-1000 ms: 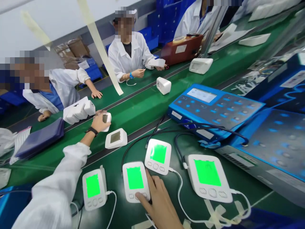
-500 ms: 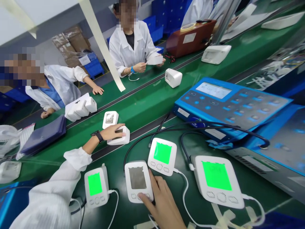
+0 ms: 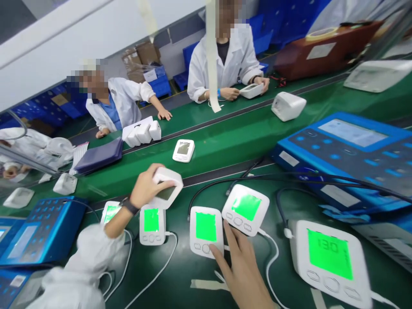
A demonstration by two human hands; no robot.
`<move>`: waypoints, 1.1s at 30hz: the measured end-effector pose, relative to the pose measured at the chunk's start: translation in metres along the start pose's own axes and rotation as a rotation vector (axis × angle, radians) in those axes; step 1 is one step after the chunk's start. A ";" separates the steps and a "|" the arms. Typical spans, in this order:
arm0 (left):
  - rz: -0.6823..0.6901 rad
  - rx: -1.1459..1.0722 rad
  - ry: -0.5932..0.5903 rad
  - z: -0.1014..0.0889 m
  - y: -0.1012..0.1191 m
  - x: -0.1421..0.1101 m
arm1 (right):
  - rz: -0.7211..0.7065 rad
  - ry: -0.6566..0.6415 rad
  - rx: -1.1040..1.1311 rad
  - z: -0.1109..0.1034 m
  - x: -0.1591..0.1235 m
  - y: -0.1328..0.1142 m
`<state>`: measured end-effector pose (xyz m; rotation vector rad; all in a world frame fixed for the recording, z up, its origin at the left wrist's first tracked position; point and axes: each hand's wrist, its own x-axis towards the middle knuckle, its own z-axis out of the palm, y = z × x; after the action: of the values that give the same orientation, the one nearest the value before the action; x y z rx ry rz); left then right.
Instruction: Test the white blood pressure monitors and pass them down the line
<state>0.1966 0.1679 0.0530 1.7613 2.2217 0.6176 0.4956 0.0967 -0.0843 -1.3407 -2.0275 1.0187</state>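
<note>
**Lifted unit over the bench, thumb at a lit unit's buttons**

Raised since the earlier frame, the grey-screened unit (image 3: 173,177) has come off the edge of the belt (image 3: 212,146) in the left hand (image 3: 144,189); the centre unit (image 3: 206,227), grey-screened then, now glows green.

The left hand is closed around the grey-screened unit, thumb across its front and fingers at the far edge, probably to keep it secure while tilted. It is in the air in front of the belt, overlapping the top of the left-hand lit unit (image 3: 152,224) in view; whether the 2 touch, I cannot tell.

The right hand (image 3: 246,268) is half open and clenches nothing. Its thumb rests by the centre unit's lower buttons, while the forefinger reaches the lower corner of the upper lit unit (image 3: 246,208); contact there is unclear.

The lit units lie face up, likely so screens and buttons can be seen and reached together. The large unit (image 3: 331,257) reads 130. White leads (image 3: 273,253) leave from the sides, which seems to keep the fronts uncovered. On the belt, 1 spare unit (image 3: 184,150) lies face up, apart from the hands.
</note>
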 end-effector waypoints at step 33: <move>-0.980 -1.397 0.407 0.050 -0.085 -0.176 | 0.170 -0.423 0.640 0.090 0.014 -0.108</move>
<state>0.1884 -0.0085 -0.0436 -0.1318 1.6105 1.6604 0.3649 0.0566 -0.0510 -1.0097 -1.6273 1.9569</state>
